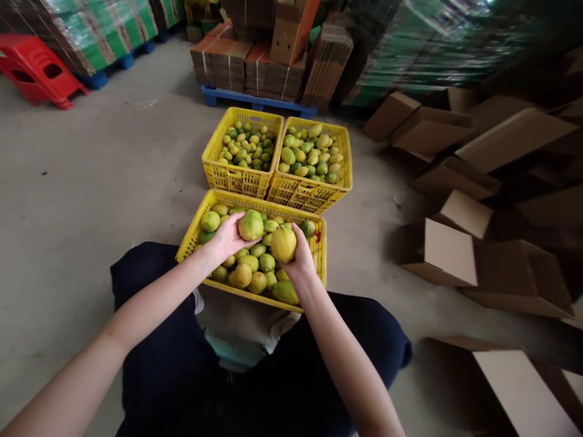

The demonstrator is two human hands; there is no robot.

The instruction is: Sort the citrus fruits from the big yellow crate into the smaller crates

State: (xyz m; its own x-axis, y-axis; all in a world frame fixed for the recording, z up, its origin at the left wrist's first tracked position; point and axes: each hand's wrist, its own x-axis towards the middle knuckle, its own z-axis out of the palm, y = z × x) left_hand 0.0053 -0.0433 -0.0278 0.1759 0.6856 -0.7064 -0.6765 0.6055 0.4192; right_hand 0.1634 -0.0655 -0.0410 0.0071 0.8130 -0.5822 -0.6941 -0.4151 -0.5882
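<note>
My left hand is closed around a green-yellow lemon, its fingers partly hidden behind the fruit. A yellower lemon sits in my right hand, with the thumb along its right side. Both fruits are held side by side above a yellow plastic crate that stands between my knees. Inside that crate lie several more green and yellow lemons.
Beyond it stand a left yellow crate and a right yellow crate, both holding lemons. Cardboard boxes lie along the right. Flattened cartons rest on a blue pallet. A red stool is far left.
</note>
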